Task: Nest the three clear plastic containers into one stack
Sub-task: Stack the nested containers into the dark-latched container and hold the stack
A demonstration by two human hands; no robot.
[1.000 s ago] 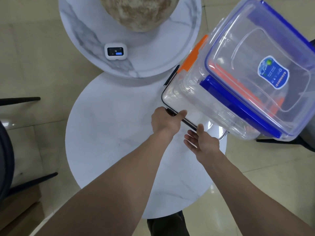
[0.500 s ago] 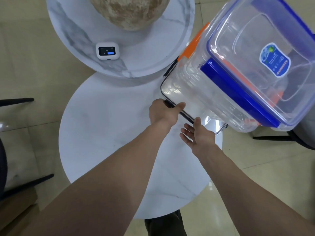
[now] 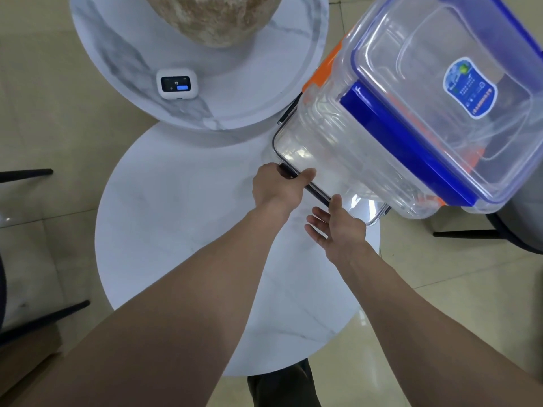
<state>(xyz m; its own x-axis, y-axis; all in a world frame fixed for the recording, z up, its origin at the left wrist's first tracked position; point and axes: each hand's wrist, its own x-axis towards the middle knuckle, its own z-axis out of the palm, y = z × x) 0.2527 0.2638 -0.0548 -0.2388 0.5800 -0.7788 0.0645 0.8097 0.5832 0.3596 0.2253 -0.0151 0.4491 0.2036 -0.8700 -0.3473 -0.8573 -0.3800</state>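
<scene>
Containers (image 3: 367, 154): nested stack, tilted, on right edge of lower round table (image 3: 182, 230)
Left hand (image 3: 276, 190): fingers closed on black rim
Right hand (image 3: 338, 227): spread, thumb seems touching rim

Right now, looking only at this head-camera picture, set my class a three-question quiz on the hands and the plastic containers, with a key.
1. True or false: the left hand grips the black rim of the lowest container.
2. Which clip colour marks the top container? A) green B) blue C) yellow
3. Fill in: the small white device sits on the upper round ____ table.

Key
1. True. The fingers curl over the rim, while the right hand lies open beside it, thumb at the edge.
2. B. A blue clip runs along its side; orange clips show on the container below.
3. marble
</scene>
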